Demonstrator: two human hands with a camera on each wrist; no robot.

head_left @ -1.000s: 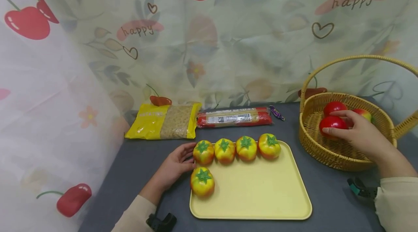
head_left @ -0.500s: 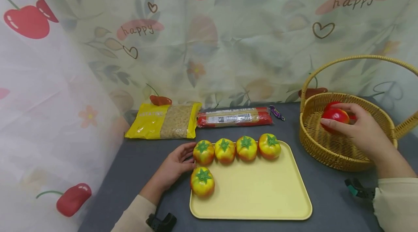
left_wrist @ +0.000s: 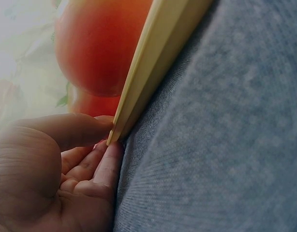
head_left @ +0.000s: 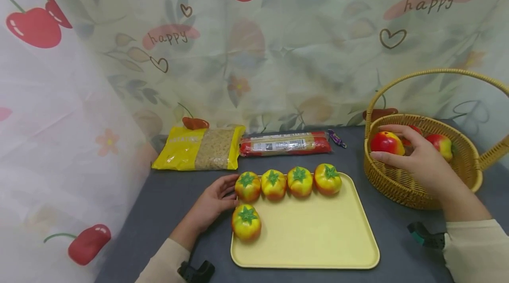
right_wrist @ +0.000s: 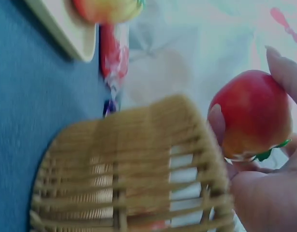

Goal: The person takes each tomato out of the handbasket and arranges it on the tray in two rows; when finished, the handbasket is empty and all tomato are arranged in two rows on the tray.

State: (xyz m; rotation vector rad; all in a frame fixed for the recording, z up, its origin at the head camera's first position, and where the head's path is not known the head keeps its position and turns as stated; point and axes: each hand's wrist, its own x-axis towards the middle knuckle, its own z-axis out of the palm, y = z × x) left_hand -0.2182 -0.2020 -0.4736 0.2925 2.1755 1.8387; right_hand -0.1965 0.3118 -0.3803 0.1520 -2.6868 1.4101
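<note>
My right hand [head_left: 423,159] holds a red-and-yellow toy tomato [head_left: 386,143] near the left rim of the wicker basket [head_left: 401,190]. In the right wrist view this tomato [right_wrist: 252,113] sits between thumb and fingers, its green leaves toward the palm. Another toy tomato [head_left: 439,147] lies in the basket, and a further red one is partly hidden behind the hand. At the left edge of the pale yellow tray [head_left: 314,234], my left hand [head_left: 212,201] pinches the rim. Several toy tomatoes [head_left: 300,181] line the tray's far edge, and one [head_left: 246,222] sits nearer, at left.
Behind the tray lie a yellow bag [head_left: 199,148] of small dry pieces, a red-ended clear packet [head_left: 285,143] and a purple-wrapped sweet [head_left: 337,138]. The basket's tall handle [head_left: 429,72] arches over the right side. A patterned cloth hangs at the back.
The right hand has lifted the toy tomato from among the others in the basket and carried it left toward the basket's rim. The left hand and tray have stayed put.
</note>
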